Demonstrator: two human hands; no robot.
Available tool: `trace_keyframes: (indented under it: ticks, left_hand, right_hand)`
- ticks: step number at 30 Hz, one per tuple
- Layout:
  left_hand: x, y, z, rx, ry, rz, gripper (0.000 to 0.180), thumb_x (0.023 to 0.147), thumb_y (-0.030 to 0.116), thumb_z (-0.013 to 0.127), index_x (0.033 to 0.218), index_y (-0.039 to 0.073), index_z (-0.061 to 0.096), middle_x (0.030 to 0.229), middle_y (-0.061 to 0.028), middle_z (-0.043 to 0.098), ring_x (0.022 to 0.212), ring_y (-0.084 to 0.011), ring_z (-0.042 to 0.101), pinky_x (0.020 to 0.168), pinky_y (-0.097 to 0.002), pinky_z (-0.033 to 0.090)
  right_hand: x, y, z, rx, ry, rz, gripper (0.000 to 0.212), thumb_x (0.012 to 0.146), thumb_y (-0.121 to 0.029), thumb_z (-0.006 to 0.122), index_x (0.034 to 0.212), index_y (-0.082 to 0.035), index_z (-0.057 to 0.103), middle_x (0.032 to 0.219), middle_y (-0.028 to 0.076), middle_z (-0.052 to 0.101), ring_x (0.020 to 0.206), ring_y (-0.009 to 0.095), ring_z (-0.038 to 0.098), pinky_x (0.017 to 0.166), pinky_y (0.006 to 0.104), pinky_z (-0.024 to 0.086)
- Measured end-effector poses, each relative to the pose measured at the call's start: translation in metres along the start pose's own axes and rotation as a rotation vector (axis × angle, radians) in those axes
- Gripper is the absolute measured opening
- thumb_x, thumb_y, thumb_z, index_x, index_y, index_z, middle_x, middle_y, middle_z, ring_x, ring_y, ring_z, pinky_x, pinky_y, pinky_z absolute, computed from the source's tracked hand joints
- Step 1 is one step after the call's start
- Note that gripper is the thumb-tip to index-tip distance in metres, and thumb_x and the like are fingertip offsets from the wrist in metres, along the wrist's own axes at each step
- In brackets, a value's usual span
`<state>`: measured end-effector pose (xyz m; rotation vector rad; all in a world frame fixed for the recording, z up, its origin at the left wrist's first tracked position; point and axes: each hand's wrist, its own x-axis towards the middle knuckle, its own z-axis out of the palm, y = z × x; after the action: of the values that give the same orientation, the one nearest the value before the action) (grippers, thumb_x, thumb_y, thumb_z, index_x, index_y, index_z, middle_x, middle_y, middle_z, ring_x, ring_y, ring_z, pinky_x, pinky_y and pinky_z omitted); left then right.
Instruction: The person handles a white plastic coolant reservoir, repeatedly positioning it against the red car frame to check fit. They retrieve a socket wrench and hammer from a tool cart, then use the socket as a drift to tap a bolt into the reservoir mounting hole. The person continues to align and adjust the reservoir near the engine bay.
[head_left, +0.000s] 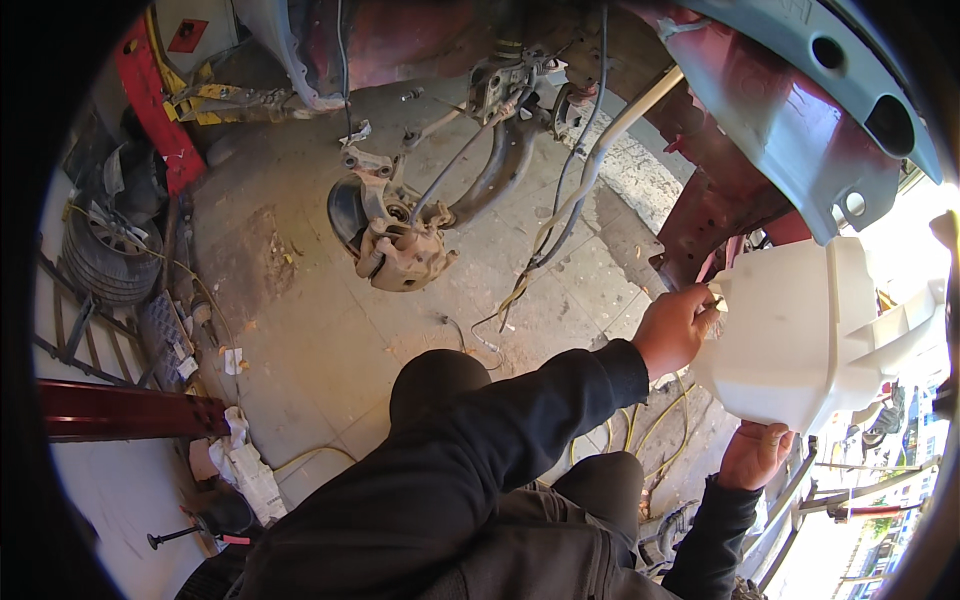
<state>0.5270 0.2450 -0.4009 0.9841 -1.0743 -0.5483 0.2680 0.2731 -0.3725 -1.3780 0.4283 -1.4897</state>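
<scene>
A white moulded plastic reservoir (775, 335) hangs at the right, just below a bare blue-grey and red car body panel (790, 130). With fingers closed, my left hand (675, 332) grips the reservoir's left edge near its top corner, where a small piece sticks out by the fingertips. I cannot make out that small piece. My right hand (756, 456) is closed on the lower edge, thumb and fingers pressed to the plastic. The reservoir's far side is hidden.
A brake caliper (405, 255) and suspension arm hang over the tiled floor (300, 330) ahead. Cables (590, 165) dangle between them and me. Wheels (110, 255) and a red post (130, 410) stand at the left. Yellow hose (685, 430) lies below.
</scene>
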Motion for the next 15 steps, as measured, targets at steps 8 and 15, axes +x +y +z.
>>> trace_keyframes:
  ticks: [8, 15]
  left_hand:
    - [0.009, -0.004, 0.01, -0.228, 0.079, -0.256, 0.021, 0.102, 0.017, 0.077, 0.095, -0.002, 0.071, 0.084, -0.0138, 0.076, 0.075, -0.0237, 0.072, 0.07, -0.0402, 0.056]
    - [0.013, -0.028, 0.014, -0.503, 0.204, -0.445, 0.02, 0.101, 0.018, 0.077, 0.093, 0.0, 0.072, 0.081, -0.0059, 0.074, 0.072, -0.0124, 0.067, 0.066, -0.034, 0.054]
  right_hand:
    - [0.008, -0.001, 0.009, -0.023, -0.03, 0.002, 0.051, 0.111, -0.03, 0.069, 0.15, 0.0, 0.055, 0.14, 0.012, 0.07, 0.126, 0.027, 0.07, 0.109, 0.0463, 0.056]
    - [0.02, 0.004, 0.029, -0.043, -0.138, 0.004, 0.035, 0.109, -0.019, 0.072, 0.137, 0.001, 0.067, 0.133, 0.015, 0.074, 0.124, 0.026, 0.071, 0.111, 0.0432, 0.054]
